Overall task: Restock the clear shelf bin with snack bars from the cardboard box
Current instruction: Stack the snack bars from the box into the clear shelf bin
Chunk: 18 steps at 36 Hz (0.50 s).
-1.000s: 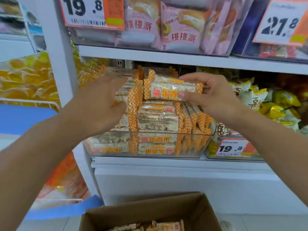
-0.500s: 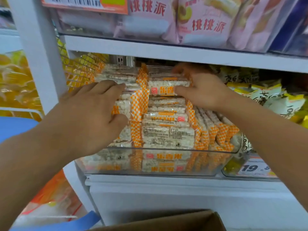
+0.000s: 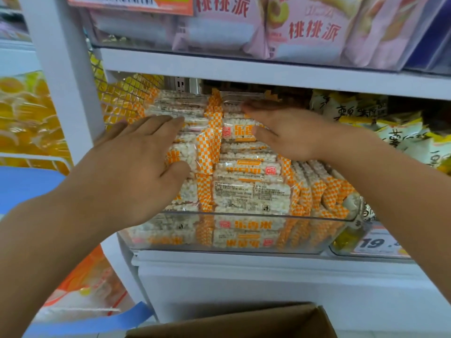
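Since the earlier frames the right hand [image 3: 290, 135] has let go of the bar it pinched and pushed deeper over the stack, and the view has closed in on the bin [image 3: 244, 242], so only the top edge of the box [image 3: 234, 324] shows at the bottom of the frame.

Both hands now lie flat and released, fingers straight. The left hand [image 3: 136, 167] rests on the left column of bars [image 3: 251, 193], thumb against a wrapper end. The right hand rests on the top of the middle column, its fingertips blurred near the back of the bin.

Room is tight. The upper shelf [image 3: 268, 71] runs across just above the hands, leaving a low slot over the heaped stack. The white post [image 3: 66, 81] stands just left of the left hand. To the right, yellow bags [image 3: 390, 132] sit just beside the right wrist. The bin's clear front wall rises only partway, and the bars stand well above its rim.

The bin sits in the centre of the frame on the lower shelf [image 3: 244, 262], nearly full. The bars are pale puffed-grain slabs in clear wrappers with orange-and-white checked ends and red-and-orange labels. They lie flat in two columns at left and centre, and stand on edge, leaning, at the right. Pink packs [image 3: 307, 30] fill the shelf above; a price tag [image 3: 378, 245] shows at lower right.
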{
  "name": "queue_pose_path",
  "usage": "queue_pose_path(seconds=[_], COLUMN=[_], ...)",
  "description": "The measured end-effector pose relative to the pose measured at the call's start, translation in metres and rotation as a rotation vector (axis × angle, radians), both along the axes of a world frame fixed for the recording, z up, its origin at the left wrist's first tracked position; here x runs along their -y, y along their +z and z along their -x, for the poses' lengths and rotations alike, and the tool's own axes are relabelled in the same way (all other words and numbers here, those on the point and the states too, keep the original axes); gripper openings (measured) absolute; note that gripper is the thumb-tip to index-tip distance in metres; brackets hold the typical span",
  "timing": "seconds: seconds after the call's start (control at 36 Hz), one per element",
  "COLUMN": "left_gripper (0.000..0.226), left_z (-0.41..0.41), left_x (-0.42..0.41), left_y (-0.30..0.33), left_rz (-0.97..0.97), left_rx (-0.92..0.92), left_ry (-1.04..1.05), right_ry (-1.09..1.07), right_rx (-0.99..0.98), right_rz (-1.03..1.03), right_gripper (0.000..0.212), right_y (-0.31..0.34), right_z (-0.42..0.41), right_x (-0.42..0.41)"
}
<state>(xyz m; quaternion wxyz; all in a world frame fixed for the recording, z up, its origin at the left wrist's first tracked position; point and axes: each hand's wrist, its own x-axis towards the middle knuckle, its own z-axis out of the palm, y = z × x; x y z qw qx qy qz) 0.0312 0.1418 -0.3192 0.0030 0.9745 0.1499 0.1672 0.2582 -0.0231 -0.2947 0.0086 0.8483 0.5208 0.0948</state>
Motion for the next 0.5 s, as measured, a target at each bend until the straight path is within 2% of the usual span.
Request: queue_pose_path(seconds=[0.06,0.25,0.36,0.5], left_gripper=[0.088,0.087,0.087,0.093], left_z=[0.001,0.006,0.011,0.021], left_x=[0.002,0.005,0.005,0.011], left_y=[0.0,0.0,0.002,0.006], left_rz=[0.016,0.016,0.037,0.081], left_rx=[0.009,0.052,0.08,0.083], left_ry=[-0.02,-0.045,-0.064,-0.076], right_ry=[0.008,0.006,0.039,0.111], right_rx=[-0.024,-0.035,-0.032,0.041], right_rz=[0.02,-0.142,-0.222,-0.384], right_gripper=[0.064,0.065,0.073,0.053], right_y=[-0.001,0.002,-0.004,-0.018], right_z=[0.002,0.014,0.029,0.058], right_x=[0.002,0.018,0.035,0.071])
